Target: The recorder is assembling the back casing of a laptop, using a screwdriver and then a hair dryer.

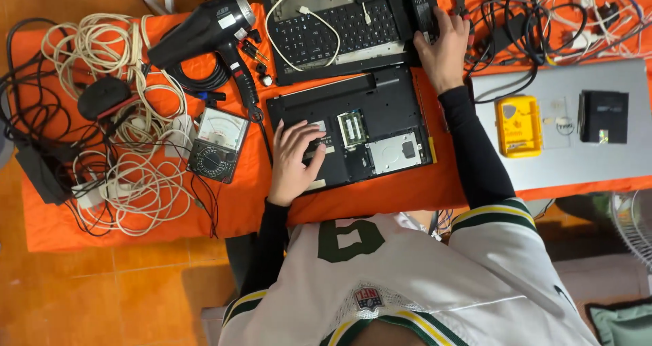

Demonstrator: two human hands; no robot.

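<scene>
Laptop base, underside up with its cover off, lay on the orange cloth directly before the person. Left hand pressed flat on its left part, grip open, fingers spread. Right hand rested on the edge of the keyboard section beyond, fingers curled; whether it clasped anything could not be determined. An analog multimeter lay just left.
</scene>
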